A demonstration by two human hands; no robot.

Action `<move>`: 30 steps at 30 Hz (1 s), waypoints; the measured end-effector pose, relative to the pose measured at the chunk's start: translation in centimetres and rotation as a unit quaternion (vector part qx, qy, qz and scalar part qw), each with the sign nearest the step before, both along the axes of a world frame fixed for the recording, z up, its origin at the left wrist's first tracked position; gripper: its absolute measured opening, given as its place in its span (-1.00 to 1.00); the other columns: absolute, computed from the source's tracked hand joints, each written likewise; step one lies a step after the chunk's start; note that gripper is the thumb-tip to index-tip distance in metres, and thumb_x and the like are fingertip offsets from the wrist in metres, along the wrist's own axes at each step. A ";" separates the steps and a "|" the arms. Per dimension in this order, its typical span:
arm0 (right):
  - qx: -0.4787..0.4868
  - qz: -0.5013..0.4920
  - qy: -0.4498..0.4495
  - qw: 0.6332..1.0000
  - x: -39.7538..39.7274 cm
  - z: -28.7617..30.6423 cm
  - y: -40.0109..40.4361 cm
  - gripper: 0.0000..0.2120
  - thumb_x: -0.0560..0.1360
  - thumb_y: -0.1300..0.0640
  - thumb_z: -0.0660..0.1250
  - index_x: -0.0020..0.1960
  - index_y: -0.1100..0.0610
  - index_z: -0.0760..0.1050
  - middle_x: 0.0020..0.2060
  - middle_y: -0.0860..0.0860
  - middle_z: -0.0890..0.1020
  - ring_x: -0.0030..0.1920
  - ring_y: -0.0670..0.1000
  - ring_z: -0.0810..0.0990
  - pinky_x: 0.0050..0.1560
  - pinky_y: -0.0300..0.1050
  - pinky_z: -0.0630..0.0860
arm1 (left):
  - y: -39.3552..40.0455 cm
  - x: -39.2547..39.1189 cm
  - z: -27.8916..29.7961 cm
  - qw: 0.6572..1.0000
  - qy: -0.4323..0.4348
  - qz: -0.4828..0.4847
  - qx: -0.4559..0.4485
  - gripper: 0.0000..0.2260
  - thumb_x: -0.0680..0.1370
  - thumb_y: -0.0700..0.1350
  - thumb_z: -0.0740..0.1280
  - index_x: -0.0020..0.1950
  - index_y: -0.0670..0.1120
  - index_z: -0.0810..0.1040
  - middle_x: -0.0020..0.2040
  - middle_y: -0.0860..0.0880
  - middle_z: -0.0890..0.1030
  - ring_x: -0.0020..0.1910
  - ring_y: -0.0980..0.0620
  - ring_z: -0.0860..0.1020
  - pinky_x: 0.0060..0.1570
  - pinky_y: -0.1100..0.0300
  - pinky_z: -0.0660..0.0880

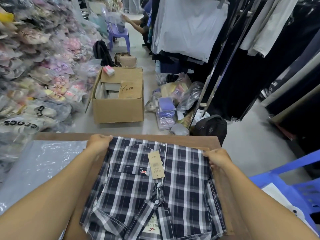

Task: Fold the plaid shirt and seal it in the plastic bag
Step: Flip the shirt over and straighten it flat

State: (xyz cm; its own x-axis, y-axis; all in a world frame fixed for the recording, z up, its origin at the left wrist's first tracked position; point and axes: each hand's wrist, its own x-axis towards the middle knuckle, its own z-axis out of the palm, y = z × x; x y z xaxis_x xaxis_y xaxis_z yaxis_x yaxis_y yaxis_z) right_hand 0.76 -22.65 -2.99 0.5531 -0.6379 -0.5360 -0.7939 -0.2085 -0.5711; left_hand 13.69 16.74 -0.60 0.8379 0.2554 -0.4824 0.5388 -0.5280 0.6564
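Note:
A navy and white plaid shirt [181, 181] lies folded, front up, on a brown table [211, 141], collar toward me and a tan price tag [155, 164] on its chest. My left hand [99, 142] grips the shirt's far left corner. On the far right edge my right hand [219, 158] pinches the fabric. A clear plastic bag [43, 161] lies flat on the table to the left of the shirt, partly under my left forearm.
Beyond the table stands an open cardboard box [119, 99] on the floor. Bagged shoes [34, 66] pile up at left. Hanging clothes [225, 40] and a black backpack [211, 126] are at right. A blue plastic chair [294, 186] sits near my right arm. A person [138, 25] crouches far back.

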 end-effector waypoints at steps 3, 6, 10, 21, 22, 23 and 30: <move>0.000 -0.037 0.014 0.999 -0.3 0.3 -0.2 -0.77 0.45 0.08 0.48 -0.07 0.25 0.58 -0.25 0.13 0.63 -0.32 0.07 0.59 -0.31 -0.07 0.59 | -0.3 0.1 -0.3 1.000 0.011 0.019 0.006 -0.74 0.56 0.02 0.38 -0.17 -0.17 0.60 0.02 -0.22 0.67 0.07 -0.27 0.60 0.09 -0.01 0.50; 0.099 -0.055 0.033 0.993 -0.5 1.3 0.2 -0.79 0.49 0.12 0.46 -0.03 0.26 0.55 -0.33 0.10 0.55 -0.39 0.01 0.50 -0.34 -0.12 0.56 | 0.3 0.4 -0.5 0.998 0.025 0.058 0.007 -0.63 0.54 0.04 0.39 0.07 -0.28 0.60 0.03 -0.26 0.67 -0.02 -0.27 0.62 -0.03 -0.01 0.55; 0.158 -0.047 0.031 0.986 -0.6 2.4 -0.1 -0.91 0.48 0.21 0.38 -0.05 0.22 0.53 -0.27 0.08 0.56 -0.29 0.01 0.51 -0.27 -0.15 0.52 | 0.2 1.3 -1.3 0.994 0.050 0.076 -0.054 -0.67 0.55 -0.06 0.41 0.15 -0.29 0.56 0.09 -0.24 0.65 0.04 -0.23 0.61 0.09 -0.07 0.57; 0.007 0.105 -0.085 0.991 0.6 0.9 0.5 -0.78 0.66 -0.03 0.10 -0.17 -0.17 0.29 -0.05 0.07 0.57 -0.07 0.13 0.59 -0.16 0.14 0.64 | 0.0 2.2 -2.0 0.983 0.047 0.088 -0.154 -0.70 0.66 0.00 0.19 -0.25 -0.05 0.37 -0.10 -0.13 0.55 -0.23 -0.07 0.48 -0.01 0.04 0.41; -0.035 0.121 -0.087 0.988 0.7 0.7 0.6 -0.77 0.65 -0.06 0.10 -0.18 -0.21 0.27 -0.06 0.02 0.56 -0.05 0.11 0.57 -0.04 0.18 0.60 | 0.1 2.4 -2.1 0.981 0.053 0.091 -0.160 -0.69 0.66 0.03 0.18 -0.26 -0.04 0.34 -0.17 -0.10 0.53 -0.28 -0.05 0.46 -0.01 0.03 0.41; -0.063 0.123 -0.094 0.986 0.8 0.6 0.6 -0.79 0.65 -0.08 0.09 -0.16 -0.23 0.27 -0.06 -0.01 0.56 -0.04 0.08 0.56 0.02 0.17 0.55 | 0.4 2.5 -2.1 0.979 0.067 0.094 -0.170 -0.70 0.65 0.05 0.19 -0.24 -0.03 0.35 -0.21 -0.08 0.52 -0.30 -0.05 0.46 0.00 0.02 0.42; 0.065 0.023 -0.065 0.996 2.1 1.1 0.6 -0.60 0.44 -0.21 0.34 -0.21 0.13 0.64 -0.11 0.10 0.74 -0.06 0.13 0.68 0.06 0.06 0.61 | 0.4 3.1 -2.0 0.988 0.043 0.091 -0.117 -0.72 0.58 -0.08 0.37 0.18 -0.25 0.58 0.14 -0.21 0.64 0.12 -0.23 0.60 0.02 0.02 0.47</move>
State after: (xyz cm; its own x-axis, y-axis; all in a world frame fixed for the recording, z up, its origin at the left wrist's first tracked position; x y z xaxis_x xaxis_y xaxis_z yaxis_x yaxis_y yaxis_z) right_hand 2.85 -22.05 -1.84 0.6501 -0.5403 -0.5343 -0.7030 -0.1609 -0.6928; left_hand 16.75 17.12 -2.57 0.7415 0.2719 -0.6134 0.6702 -0.2566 0.6965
